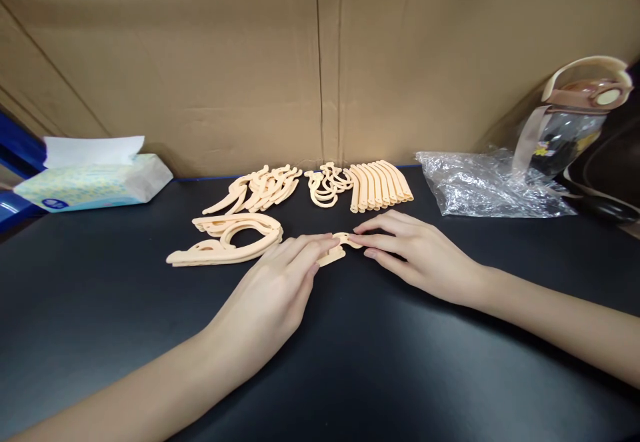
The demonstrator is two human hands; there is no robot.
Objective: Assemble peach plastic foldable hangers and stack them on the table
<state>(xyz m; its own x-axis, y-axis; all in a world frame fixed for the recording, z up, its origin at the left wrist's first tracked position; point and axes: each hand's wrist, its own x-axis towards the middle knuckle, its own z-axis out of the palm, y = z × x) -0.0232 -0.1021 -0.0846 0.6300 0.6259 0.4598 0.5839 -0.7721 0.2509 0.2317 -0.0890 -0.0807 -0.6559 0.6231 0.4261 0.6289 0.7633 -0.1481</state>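
Matte table (pixel 360 369): left hand (pixel 277 289), right hand (pixel 423 255) touch plastic (pixel 334 257).

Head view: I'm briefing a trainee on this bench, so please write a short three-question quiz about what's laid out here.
1. True or false: the tissue pack lies on the person's right.
2. The left hand and right hand both touch: A a small peach plastic piece; B scissors; C a pen.
3. What colour is the tabletop?
Key: 1 false; 2 A; 3 black.
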